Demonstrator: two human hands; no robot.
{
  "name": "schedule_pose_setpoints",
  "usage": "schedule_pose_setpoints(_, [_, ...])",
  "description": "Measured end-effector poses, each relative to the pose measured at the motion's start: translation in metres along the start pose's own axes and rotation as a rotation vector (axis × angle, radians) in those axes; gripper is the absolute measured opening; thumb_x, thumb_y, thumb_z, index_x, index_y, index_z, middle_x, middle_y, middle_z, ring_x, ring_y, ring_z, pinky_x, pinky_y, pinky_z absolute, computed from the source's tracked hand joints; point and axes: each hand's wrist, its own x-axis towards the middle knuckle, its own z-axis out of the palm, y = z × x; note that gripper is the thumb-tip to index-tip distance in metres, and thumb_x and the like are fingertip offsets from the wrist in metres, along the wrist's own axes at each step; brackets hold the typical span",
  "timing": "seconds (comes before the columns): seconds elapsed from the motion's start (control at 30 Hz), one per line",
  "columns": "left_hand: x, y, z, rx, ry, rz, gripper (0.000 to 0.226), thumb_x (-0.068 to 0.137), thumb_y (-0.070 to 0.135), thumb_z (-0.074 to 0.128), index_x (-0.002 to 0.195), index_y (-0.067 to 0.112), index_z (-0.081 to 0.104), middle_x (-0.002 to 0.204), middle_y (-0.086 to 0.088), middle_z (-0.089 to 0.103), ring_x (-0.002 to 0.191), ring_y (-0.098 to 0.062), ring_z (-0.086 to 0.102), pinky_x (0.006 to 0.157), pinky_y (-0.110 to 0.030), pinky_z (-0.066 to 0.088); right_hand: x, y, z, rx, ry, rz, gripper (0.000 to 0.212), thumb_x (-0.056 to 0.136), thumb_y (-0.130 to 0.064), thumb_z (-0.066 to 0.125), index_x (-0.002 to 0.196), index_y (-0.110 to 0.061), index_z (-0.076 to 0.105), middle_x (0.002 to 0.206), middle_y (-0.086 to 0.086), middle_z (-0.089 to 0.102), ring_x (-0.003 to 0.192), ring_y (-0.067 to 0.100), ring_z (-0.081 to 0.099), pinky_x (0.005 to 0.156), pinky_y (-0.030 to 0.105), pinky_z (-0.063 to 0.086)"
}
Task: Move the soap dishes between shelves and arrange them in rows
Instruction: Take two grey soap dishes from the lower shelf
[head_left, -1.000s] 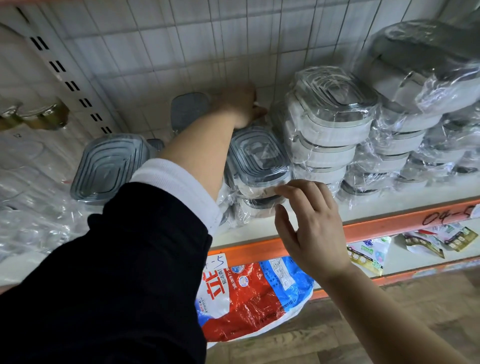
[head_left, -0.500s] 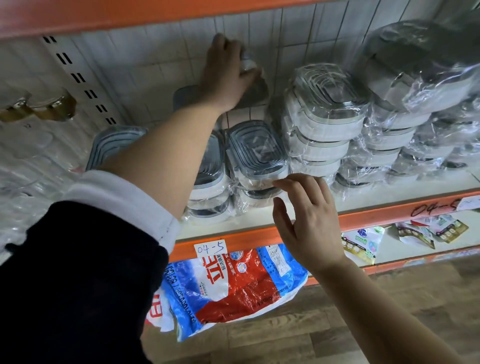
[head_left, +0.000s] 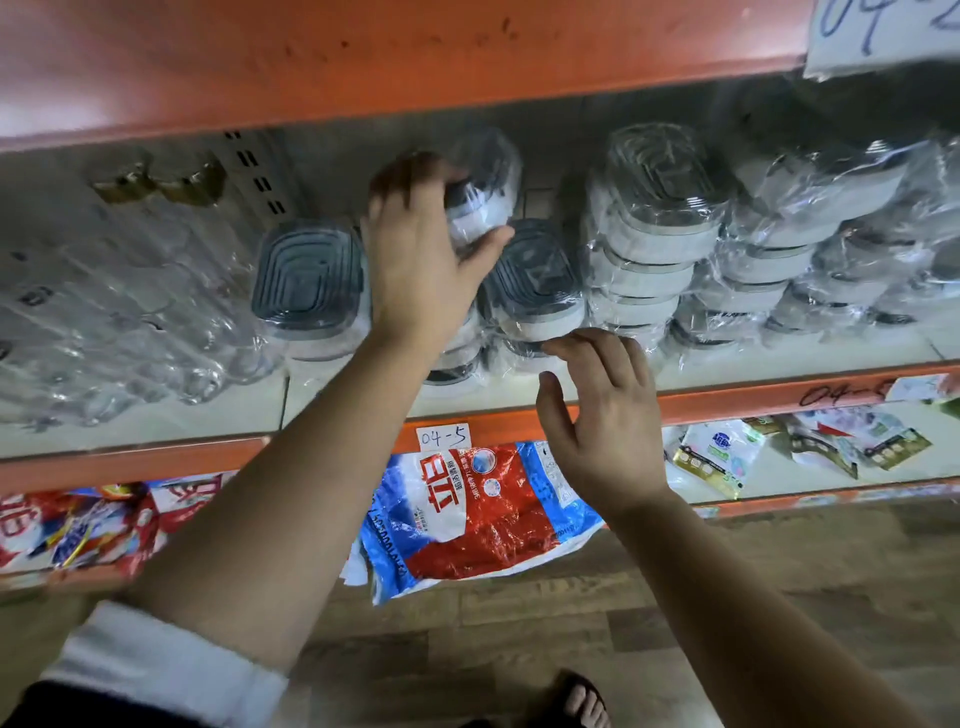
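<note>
Plastic-wrapped grey-and-white soap dishes stand in stacks on the white shelf (head_left: 779, 371). My left hand (head_left: 415, 260) grips one wrapped soap dish (head_left: 480, 202) and holds it up above the middle stacks, tilted on its side. Just below it sits a stack topped by a grey-lidded dish (head_left: 535, 280). Another stack (head_left: 311, 283) stands to the left and taller stacks (head_left: 654, 218) to the right. My right hand (head_left: 602, 415) hovers with fingers spread in front of the middle stack, its fingertips near the lowest dishes, holding nothing.
An orange shelf beam (head_left: 363, 57) hangs close above the dishes. Clear plastic-wrapped items (head_left: 130, 312) fill the shelf's left part. A label reading 04-5 (head_left: 443, 437) is on the orange front edge. Below lie a red-and-blue bag (head_left: 483, 509) and small packets (head_left: 717, 457).
My left hand has drawn the gripped soap dish from the back wall forward and down toward the middle stacks. The view has tilted up, showing the upper beam. My right hand has barely moved.
</note>
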Motion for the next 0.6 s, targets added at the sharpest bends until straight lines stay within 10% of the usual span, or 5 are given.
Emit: schedule_pose_setpoints(0.6, [-0.056, -0.029, -0.016, 0.229, -0.091, 0.065, 0.044, 0.096, 0.036, 0.055, 0.126, 0.005, 0.063, 0.131, -0.011, 0.063, 0.123, -0.032, 0.055, 0.102, -0.045, 0.039, -0.008, -0.015, -0.003, 0.025, -0.074, -0.028, 0.029, 0.092, -0.02, 0.049, 0.111, -0.005, 0.065, 0.108, 0.01, 0.063, 0.097, 0.034, 0.057, 0.082, 0.048, 0.047])
